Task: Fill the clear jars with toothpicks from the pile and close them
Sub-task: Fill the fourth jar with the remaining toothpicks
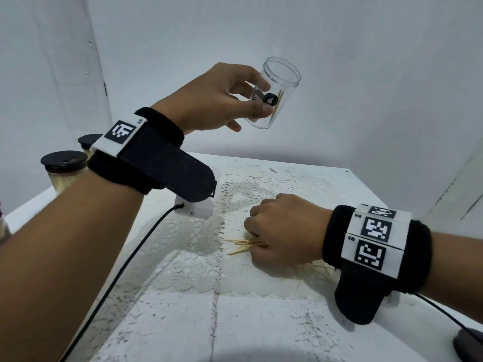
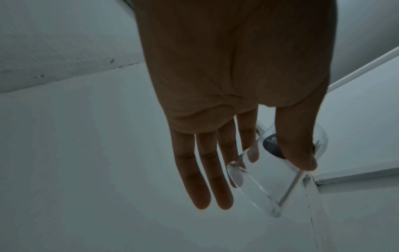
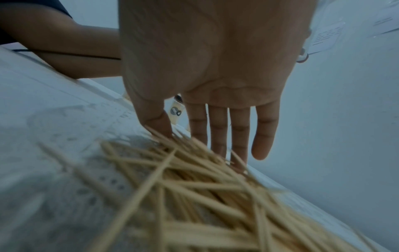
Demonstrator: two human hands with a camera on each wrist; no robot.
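My left hand (image 1: 261, 100) holds a clear jar (image 1: 283, 82) in the air above the table, tilted, with its open mouth up and to the right. Thumb and fingertips pinch the jar's lower wall by a dark round label. In the left wrist view the jar (image 2: 259, 184) sits between thumb and index finger of the left hand (image 2: 278, 160), with a toothpick or two inside. My right hand (image 1: 254, 244) is down on the toothpick pile (image 1: 243, 245), fingers curled, pinching toothpicks. The right wrist view shows the right hand (image 3: 190, 141) with its fingertips among the toothpicks (image 3: 194, 187).
Two jars full of toothpicks with black lids (image 1: 64, 171) (image 1: 87, 142) stand at the table's far left. A white lace mat (image 1: 198, 246) lies under the pile. A dark lid (image 1: 467, 343) sits at the lower right edge. White walls close in behind.
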